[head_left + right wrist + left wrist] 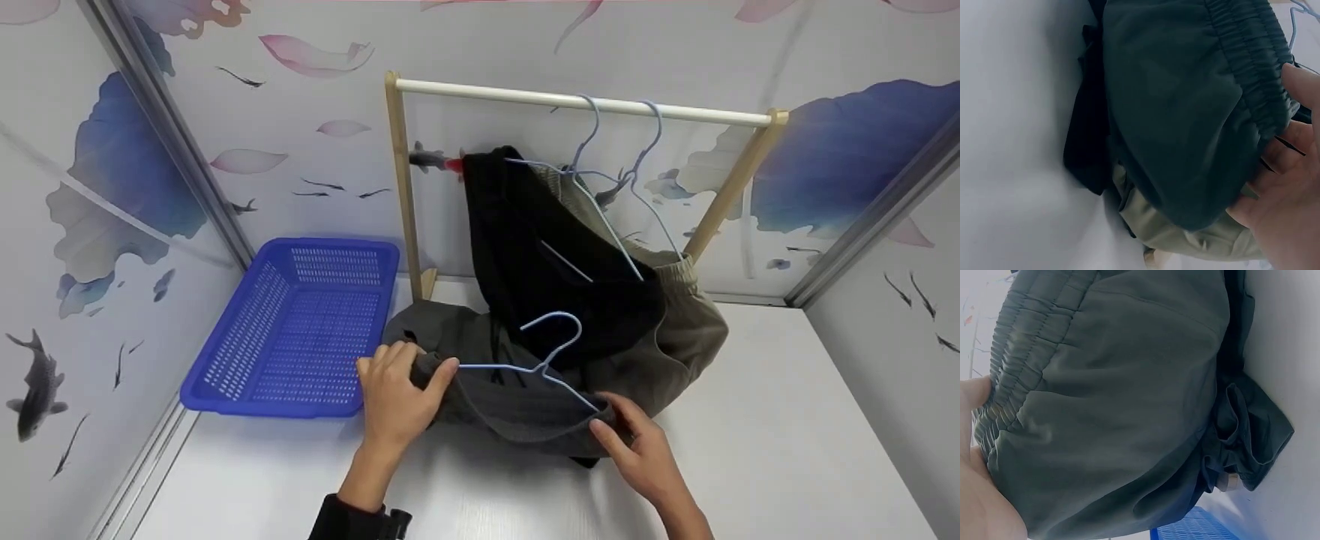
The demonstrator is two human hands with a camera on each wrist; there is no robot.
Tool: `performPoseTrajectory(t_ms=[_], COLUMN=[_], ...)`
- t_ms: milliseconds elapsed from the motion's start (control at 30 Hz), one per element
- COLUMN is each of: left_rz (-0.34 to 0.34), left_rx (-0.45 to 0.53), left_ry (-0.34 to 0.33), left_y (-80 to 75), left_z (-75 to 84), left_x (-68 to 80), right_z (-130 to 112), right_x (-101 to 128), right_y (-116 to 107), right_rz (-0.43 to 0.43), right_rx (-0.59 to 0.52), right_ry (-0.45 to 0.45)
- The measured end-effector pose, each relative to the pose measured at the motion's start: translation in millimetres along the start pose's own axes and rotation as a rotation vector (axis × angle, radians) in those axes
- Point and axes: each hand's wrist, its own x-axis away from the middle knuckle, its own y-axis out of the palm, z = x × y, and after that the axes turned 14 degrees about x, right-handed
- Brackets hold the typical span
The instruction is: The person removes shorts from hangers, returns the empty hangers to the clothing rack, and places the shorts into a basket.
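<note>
A pair of dark grey pants (517,431) with a gathered elastic waistband (1027,343) is held up over the white table by both hands. My left hand (397,390) pinches the left end of the waistband, thumb on the inner side. At the opposite end, my right hand (641,450) grips the waistband between thumb and fingers. A light blue hanger (555,351) lies inside the waist opening, its arms reaching toward both hands and its hook standing above the fabric. In the right wrist view, the elastic band (1252,62) runs up to the thumb.
Behind stands a rack with a white rail (510,94) and wooden legs. Black pants (517,240) and khaki pants (675,307) hang from it on blue hangers, close behind the held pants. A blue plastic basket (199,360) is at the left. Printed walls enclose the table.
</note>
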Motion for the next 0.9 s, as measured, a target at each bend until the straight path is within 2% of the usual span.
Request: performPoseTrajectory(t_ms=[267, 567, 900], left_rz=[-0.002, -0.01, 0.012], left_rx=[-0.018, -0.058, -0.079], left_ry=[-0.025, -0.075, -0.127], left_y=[-5.9, -10.8, -14.0], left_z=[3.3, 14.2, 20.9], left_x=[2.6, 4.3, 10.8], right_z=[-2.8, -7.0, -7.6], right_x=[-2.6, -1.5, 0.7], right_y=[7.0, 11.1, 16.3], right_rz=[-0.015, -0.029, 0.038], right_rx=[-0.01, -0.024, -0.038], right_ry=[0.011, 0.022, 0.011])
